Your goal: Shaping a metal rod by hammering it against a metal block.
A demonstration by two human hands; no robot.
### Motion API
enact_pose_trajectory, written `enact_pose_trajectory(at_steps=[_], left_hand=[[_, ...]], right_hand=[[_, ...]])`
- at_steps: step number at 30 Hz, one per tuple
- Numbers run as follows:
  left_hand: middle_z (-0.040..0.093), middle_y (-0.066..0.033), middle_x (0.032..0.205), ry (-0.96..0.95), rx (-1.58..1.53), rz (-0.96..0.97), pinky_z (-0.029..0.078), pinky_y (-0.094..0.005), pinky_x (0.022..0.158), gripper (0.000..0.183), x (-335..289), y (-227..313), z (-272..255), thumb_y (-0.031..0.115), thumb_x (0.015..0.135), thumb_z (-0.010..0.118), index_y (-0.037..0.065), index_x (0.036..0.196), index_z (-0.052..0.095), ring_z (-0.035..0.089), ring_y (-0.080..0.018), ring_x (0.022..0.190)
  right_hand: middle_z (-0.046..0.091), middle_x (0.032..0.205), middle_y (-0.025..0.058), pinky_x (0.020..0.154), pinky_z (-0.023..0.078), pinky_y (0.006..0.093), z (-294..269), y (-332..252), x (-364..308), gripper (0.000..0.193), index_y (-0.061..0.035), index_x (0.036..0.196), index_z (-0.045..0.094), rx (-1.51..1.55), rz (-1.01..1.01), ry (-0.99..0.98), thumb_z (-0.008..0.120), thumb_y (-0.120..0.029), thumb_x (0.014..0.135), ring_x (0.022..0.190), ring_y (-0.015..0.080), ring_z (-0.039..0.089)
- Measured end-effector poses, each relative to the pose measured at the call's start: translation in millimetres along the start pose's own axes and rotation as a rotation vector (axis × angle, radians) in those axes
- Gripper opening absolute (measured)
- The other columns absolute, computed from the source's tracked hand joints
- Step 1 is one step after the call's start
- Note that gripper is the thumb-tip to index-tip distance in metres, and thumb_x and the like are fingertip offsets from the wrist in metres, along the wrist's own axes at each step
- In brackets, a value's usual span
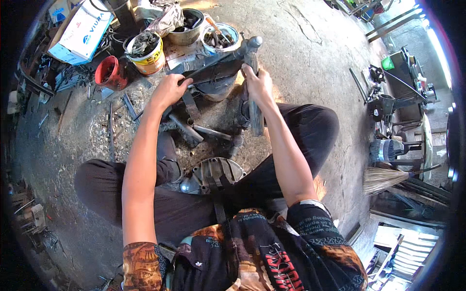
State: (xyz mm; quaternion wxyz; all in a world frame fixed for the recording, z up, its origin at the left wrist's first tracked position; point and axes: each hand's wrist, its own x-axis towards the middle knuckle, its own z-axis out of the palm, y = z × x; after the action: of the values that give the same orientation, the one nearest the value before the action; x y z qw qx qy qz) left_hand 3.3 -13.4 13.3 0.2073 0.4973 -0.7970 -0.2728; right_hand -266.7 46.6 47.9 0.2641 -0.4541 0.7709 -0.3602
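Note:
My left hand (171, 91) is closed on the left end of a dark, long metal part (213, 70) with a thin raised edge. Its exact kind I cannot make out. My right hand (258, 87) is wrapped round the handle of a hammer (256, 119). The hammer's dark head points away from me, close to the metal part's right end. On the floor below lie short metal tubes (186, 128) and a flat strip. A round metal cover with bolt holes (230, 167) rests between my legs.
Ahead on the left stand a red bucket (109, 72), a yellow-white bucket (147, 56), a white tub (220, 39) and a metal pot (187, 26), with scrap in several. A white-blue carton (80, 36) is behind them. A straw broom (386, 181) lies at right.

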Motion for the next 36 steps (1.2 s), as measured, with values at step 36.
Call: enact_pose_trajectory(at_steps=[36], left_hand=[[0.063, -0.0271, 0.089, -0.041, -0.018, 0.024, 0.045, -0.0472, 0.076, 0.036, 5.5, -3.4, 3.0, 0.032, 0.101, 0.049, -0.003, 0.097, 0.058, 0.06, -0.0454, 0.09]], right_hand=[[0.067, 0.076, 0.0198, 0.072, 0.05, 0.0412, 13.1, 15.7, 11.3, 0.053, 0.0042, 0.09, 0.066, -0.091, -0.044, 0.068, 0.064, -0.048, 0.088, 0.075, 0.0264, 0.065]])
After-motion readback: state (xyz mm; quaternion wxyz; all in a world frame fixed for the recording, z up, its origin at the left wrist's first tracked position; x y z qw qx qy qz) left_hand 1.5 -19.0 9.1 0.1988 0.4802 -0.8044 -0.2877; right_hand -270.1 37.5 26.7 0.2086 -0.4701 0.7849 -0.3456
